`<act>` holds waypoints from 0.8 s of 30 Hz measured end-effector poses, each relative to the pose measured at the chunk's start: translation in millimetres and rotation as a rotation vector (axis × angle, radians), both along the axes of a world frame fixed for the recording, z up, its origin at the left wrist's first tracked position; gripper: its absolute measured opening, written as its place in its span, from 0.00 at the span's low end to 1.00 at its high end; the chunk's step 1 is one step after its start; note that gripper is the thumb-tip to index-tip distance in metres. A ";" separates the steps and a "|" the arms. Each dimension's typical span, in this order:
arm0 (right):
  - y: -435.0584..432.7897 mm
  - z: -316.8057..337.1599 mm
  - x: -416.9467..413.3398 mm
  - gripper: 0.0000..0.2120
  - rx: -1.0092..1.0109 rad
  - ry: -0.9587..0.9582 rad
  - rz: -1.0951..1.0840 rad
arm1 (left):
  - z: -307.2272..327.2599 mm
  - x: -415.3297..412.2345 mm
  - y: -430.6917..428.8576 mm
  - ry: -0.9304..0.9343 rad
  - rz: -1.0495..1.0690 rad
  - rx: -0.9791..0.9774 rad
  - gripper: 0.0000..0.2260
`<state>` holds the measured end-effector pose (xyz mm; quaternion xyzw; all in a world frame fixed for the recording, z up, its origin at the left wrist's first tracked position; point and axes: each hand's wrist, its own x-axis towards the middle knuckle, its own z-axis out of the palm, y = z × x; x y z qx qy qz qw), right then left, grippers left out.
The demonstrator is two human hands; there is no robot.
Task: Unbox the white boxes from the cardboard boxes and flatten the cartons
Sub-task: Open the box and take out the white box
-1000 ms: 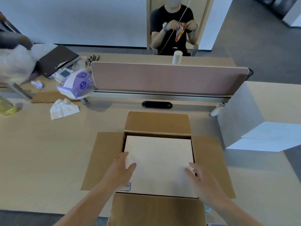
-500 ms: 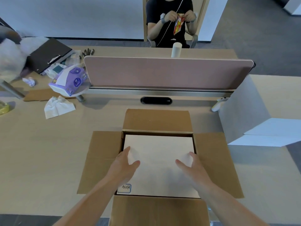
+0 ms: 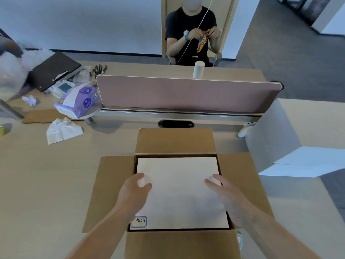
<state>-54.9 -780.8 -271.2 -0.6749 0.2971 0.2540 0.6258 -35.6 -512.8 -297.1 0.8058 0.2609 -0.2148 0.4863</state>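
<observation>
Single head-worn wide-angle view, looking forward and down, close over the desk [image 3: 37, 184], divider [image 3: 186, 94] beyond

The inner box [image 3: 178, 195] lies in the carton [image 3: 174, 140] on the table [image 3: 43, 184]. A divider [image 3: 186, 94] stands behind it, another box [image 3: 308, 128] to its right.

The cardboard box [image 3: 175, 141] is plain brown card, matt and slightly rough. The white box [image 3: 179, 187] inside it has a smooth, matt paperboard top. The table [image 3: 46, 174] is pale wood-look laminate, smooth with a soft sheen. The divider [image 3: 186, 94] looks like pinkish cloth above a metal rail [image 3: 177, 114]. The tissue pack [image 3: 78, 101] is wrapped in glossy purple plastic, and the loose tissue [image 3: 62, 131] is crinkled paper.
</observation>
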 end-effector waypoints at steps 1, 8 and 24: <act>0.4 1.3 1.7 0.32 0.016 -0.002 0.010 | 0.0 0.9 1.5 -0.007 0.005 -0.005 0.23; 5.7 9.1 -2.4 0.32 0.060 0.042 0.121 | 12.6 6.0 2.5 -0.061 -0.121 0.078 0.23; -8.8 41.5 7.3 0.20 -0.286 -0.114 0.104 | 62.8 22.6 15.8 -0.203 -0.094 0.107 0.20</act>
